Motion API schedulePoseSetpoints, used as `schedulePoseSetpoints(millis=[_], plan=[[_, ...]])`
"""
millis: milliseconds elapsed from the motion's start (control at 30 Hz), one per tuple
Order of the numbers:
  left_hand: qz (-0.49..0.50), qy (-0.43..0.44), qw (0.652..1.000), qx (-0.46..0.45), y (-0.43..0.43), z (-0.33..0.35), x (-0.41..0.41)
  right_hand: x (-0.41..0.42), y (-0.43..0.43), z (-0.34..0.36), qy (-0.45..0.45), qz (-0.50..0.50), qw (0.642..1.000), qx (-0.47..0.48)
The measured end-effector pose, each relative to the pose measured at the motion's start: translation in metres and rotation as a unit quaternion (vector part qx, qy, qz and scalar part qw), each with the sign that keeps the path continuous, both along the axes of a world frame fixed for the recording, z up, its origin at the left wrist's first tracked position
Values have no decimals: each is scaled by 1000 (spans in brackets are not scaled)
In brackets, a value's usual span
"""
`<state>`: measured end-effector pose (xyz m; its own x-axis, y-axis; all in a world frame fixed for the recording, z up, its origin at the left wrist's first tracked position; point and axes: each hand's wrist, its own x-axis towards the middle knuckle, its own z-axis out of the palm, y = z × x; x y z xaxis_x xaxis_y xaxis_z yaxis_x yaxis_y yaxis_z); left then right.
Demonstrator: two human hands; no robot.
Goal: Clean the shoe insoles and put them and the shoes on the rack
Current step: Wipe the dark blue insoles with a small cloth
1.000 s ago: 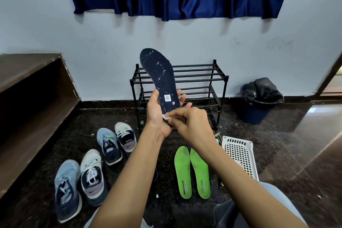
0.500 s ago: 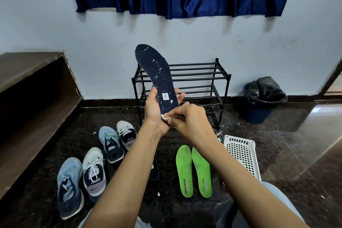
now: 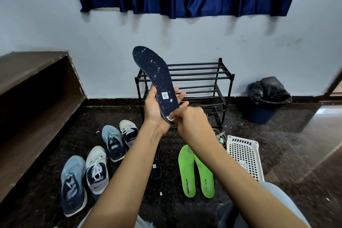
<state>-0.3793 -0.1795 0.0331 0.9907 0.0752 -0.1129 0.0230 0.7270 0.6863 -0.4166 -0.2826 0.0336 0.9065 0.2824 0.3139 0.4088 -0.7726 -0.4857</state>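
A dark navy insole [image 3: 156, 72] flecked with white bits stands upright in front of the black shoe rack [image 3: 198, 83]. My left hand [image 3: 155, 111] holds it by the heel, fingers behind it. My right hand [image 3: 190, 122] pinches a small white wipe [image 3: 169, 118] against the heel end. On the floor lie two green insoles [image 3: 196, 172], a second navy insole [image 3: 156, 166] partly under my left arm, and several sneakers [image 3: 96, 168] in blue, white and navy to the left.
A white perforated basket [image 3: 244, 155] lies on the floor to the right. A blue bin with a black bag [image 3: 266, 102] stands by the wall. A brown wooden bench [image 3: 27, 98] runs along the left. The rack's shelves hold nothing.
The insole's toe has tilted a little further left. My right hand with the wipe stays at the heel end. The view has shifted slightly.
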Motion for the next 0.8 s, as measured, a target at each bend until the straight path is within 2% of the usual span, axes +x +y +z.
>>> schedulePoseSetpoints(millis=[100, 267, 333, 400, 500, 600, 733, 800], plan=[[4, -4, 1000, -1, -1, 0, 0, -1, 1, -3, -28, -19, 999, -9], [11, -3, 1000, -12, -1, 0, 3, -4, -3, 3, 11, 26, 987, 159], [8, -3, 1000, -10, -1, 1, 2, 0, -4, 1, 8, 32, 991, 134], [5, 0, 1000, -7, -2, 2, 0, 6, -3, -4, -15, 12, 998, 61], [5, -1, 1000, -13, -3, 4, -1, 7, -2, -9, -76, -27, 997, -13], [10, -4, 1000, -22, -2, 4, 0, 3, 0, -9, -125, -2, 992, 16], [14, -6, 999, -32, 1, 3, 0, 1, 1, -9, -55, 34, 990, 122], [15, -3, 1000, -26, -1, 3, -1, 2, 1, -10, -70, 28, 991, 112]])
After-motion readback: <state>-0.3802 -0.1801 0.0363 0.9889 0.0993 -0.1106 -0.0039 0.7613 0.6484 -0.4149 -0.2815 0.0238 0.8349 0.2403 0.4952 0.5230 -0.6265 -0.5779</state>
